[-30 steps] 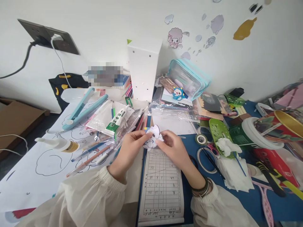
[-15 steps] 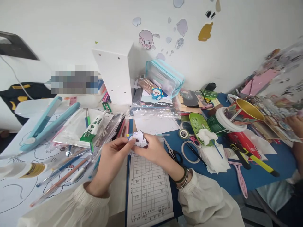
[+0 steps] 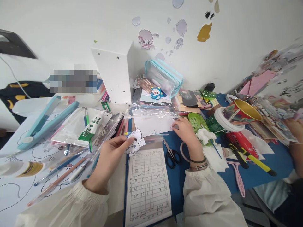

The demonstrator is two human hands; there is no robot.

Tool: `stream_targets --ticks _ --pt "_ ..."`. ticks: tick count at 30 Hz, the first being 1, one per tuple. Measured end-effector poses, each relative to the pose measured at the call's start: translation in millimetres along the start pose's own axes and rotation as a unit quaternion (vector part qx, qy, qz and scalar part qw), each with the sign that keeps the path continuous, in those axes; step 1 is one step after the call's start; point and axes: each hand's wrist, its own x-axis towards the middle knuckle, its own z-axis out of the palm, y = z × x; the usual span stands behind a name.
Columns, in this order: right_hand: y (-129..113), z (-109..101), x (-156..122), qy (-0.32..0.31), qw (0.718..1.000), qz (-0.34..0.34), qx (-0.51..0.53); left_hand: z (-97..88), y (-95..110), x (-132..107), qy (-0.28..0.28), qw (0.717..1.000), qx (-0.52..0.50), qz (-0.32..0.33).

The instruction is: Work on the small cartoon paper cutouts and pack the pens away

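My left hand point(image 3: 113, 154) pinches the left edge of a white paper cutout point(image 3: 136, 142) of a cartoon character with an eye and a bit of blue and yellow. The cutout is held above the top of a handwritten form point(image 3: 148, 186). To the right, my right hand point(image 3: 188, 132) reaches down beside the right edge of a white sheet of paper point(image 3: 151, 123). Its fingers are curled together, and what they hold, if anything, is hidden. Black-handled scissors point(image 3: 173, 156) lie just below it on the blue mat, with a ring-shaped roll point(image 3: 183, 151) partly behind its wrist.
Pens and plastic bags point(image 3: 68, 129) crowd the left, with a light blue hair straightener point(image 3: 54, 123). A green dish point(image 3: 197, 121), tissues point(image 3: 215, 156), a white-and-green tub point(image 3: 219, 123) and yellow-black cutters point(image 3: 258, 160) stand right. Another person's hand point(image 3: 294, 126) is at the far right.
My right hand has let go of the cutout and moved right, over where a small tape roll lay. The cutout stays in my left hand, now tilted and more fully in view.
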Motion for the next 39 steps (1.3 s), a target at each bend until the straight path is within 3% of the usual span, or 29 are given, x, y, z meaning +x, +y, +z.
stream_targets --ticks 22,39 --pt "0.0 5.4 1.7 -0.039 0.998 0.024 0.035 2.2 8.2 -4.2 -0.009 1.000 -0.019 -0.009" --pt "-3.9 10.7 2.7 -0.045 0.995 -0.008 -0.086 0.7 -0.3 -0.6 -0.001 1.000 -0.023 -0.012"
